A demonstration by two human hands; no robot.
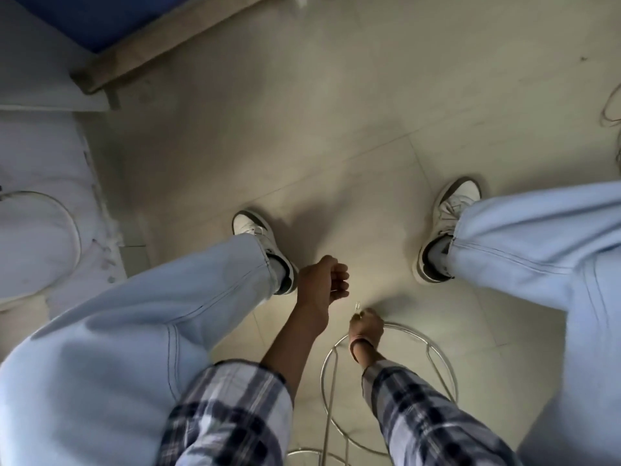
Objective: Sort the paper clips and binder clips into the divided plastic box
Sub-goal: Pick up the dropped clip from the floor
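I look straight down at the tiled floor between my legs. My right hand (366, 326) pinches a small metal paper clip (358, 307) just above the floor, its tip sticking out past the fingertips. My left hand (322, 285) hovers beside it to the left, fingers curled into a loose fist; a thin glint shows at its fingertips, too small to identify. The divided plastic box is not in view.
My feet in white sneakers (265, 243) (443, 230) stand wide apart on the beige tiles (336, 129). A round metal stool frame (437, 358) sits under me. A white stool (37, 243) stands at left, a wooden table edge (161, 45) at upper left.
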